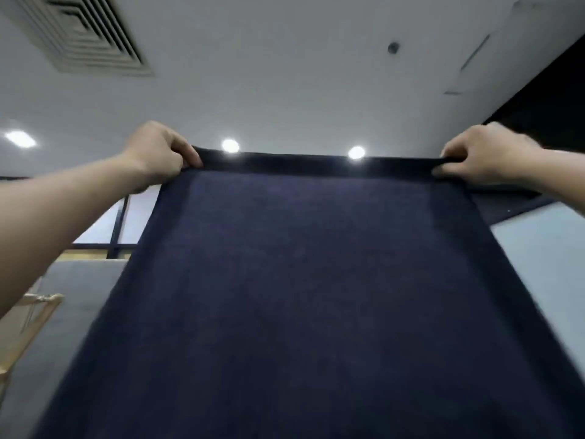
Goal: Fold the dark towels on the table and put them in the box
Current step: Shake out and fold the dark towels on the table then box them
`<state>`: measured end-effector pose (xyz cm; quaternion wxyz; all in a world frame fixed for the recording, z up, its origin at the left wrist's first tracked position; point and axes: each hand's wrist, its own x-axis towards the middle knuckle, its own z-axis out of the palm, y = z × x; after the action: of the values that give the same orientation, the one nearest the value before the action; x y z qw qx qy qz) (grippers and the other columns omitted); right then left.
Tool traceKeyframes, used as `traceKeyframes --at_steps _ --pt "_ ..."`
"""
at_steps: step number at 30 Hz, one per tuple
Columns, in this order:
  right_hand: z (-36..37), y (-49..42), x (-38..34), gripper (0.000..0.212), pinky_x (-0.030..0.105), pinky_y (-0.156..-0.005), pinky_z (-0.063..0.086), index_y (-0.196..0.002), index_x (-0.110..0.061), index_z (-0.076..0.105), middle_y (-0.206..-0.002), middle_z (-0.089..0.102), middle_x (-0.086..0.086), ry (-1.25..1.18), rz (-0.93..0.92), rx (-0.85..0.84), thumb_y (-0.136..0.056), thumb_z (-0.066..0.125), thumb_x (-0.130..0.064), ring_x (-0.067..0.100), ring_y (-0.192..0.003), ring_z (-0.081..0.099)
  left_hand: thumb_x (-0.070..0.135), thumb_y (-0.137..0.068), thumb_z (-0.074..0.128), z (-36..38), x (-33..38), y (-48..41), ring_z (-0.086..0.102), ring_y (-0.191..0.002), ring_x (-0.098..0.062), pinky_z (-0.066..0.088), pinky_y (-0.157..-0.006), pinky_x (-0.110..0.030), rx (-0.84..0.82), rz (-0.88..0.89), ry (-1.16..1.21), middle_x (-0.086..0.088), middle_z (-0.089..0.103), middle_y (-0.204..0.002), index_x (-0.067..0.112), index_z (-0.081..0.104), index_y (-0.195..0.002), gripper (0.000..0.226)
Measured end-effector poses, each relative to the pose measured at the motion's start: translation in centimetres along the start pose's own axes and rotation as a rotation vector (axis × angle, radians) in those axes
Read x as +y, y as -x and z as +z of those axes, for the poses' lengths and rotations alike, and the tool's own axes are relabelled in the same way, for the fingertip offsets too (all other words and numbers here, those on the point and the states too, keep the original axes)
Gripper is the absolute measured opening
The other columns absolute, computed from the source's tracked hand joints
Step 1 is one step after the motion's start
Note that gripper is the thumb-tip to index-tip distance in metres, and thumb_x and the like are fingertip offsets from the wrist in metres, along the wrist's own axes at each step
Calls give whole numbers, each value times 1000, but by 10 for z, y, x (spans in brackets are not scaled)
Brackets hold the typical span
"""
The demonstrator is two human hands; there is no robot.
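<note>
The left grip (158, 153) pinched the towel (316, 280) at its top left corner, and the right grip (484, 155) pinched the top right corner. The towel hung spread flat between and below both grips, raised toward the ceiling (285, 74).

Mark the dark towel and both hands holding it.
dark towel (300, 280), head view, middle of the spread cloth.
left hand (158, 152), head view, back of the hand, pinching the top left corner.
right hand (487, 153), head view, back of the hand, pinching the top right corner.
</note>
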<state>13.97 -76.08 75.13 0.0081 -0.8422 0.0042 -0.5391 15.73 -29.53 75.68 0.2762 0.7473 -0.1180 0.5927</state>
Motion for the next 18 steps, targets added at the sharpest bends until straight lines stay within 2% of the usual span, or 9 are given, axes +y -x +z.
traceKeyframes --at_steps 3,5,7,9,12,13,15,16,18 --pt "-2 0 -8 15 34 -64 60 -78 -14 75 -74 69 8 -388 40 -180 -79 83 -26 25 -70 66 -10 -90 51 -2 0 1 56 -77 -23 46 -70 -26 -57 -102 146 -19 69 -98 13 74 -85 33" --pt "1 2 -14 9 27 -56 60 -82 -5 73 -77 67 13 -685 67 -175 -81 80 -11 24 -68 63 -8 -89 60 -2 0 8 61 -80 -19 52 -72 -25 -158 -176 281 -18 69 -110 9 72 -106 26" --pt "8 9 -19 7 18 -50 55 -81 -4 69 -78 64 14 -961 108 -114 -82 75 0 22 -69 60 -7 -83 70 -4 -3 30 65 -88 -17 58 -73 -19 -312 -196 400 -14 66 -116 8 64 -123 43" --pt "20 23 -23 15 16 -49 51 -78 -8 67 -72 61 8 -1057 152 -83 -81 71 7 14 -63 59 -8 -75 76 -14 -11 55 65 -97 -16 58 -78 -17 -399 -100 379 -9 63 -121 11 62 -127 57" --pt "37 47 -14 19 25 -63 48 -78 -10 69 -68 63 3 -1061 154 -153 -81 70 9 12 -64 59 24 -47 97 -47 -34 78 67 -109 -19 55 -93 -29 -506 15 374 -3 65 -123 18 74 -112 69" --pt "37 52 -14 19 25 -62 50 -79 -10 70 -66 65 1 -1122 160 -117 -82 69 8 12 -63 61 27 -44 98 -55 -38 82 69 -105 -19 56 -90 -30 -483 15 474 -4 67 -121 20 75 -110 70" --pt "35 56 -26 19 18 -56 52 -96 -9 72 -63 67 -5 -1325 236 104 -85 67 5 6 -56 61 10 -67 84 -50 -42 83 71 -95 -18 60 -77 -29 -269 -33 711 -6 67 -118 26 69 -114 52" --pt "39 61 -40 30 16 -53 53 -115 -10 67 -71 67 -6 -1412 279 179 -87 67 1 4 -57 62 5 -80 73 -41 -42 87 70 -90 -17 61 -70 -28 -201 -105 782 -8 64 -118 27 61 -122 49" --pt "62 90 -66 64 15 -51 54 -143 -15 44 -96 62 -3 -1529 310 121 -85 72 -10 1 -66 63 21 -83 75 -13 -51 109 68 -75 -16 59 -57 -27 -283 -307 860 -13 62 -111 15 46 -135 60"
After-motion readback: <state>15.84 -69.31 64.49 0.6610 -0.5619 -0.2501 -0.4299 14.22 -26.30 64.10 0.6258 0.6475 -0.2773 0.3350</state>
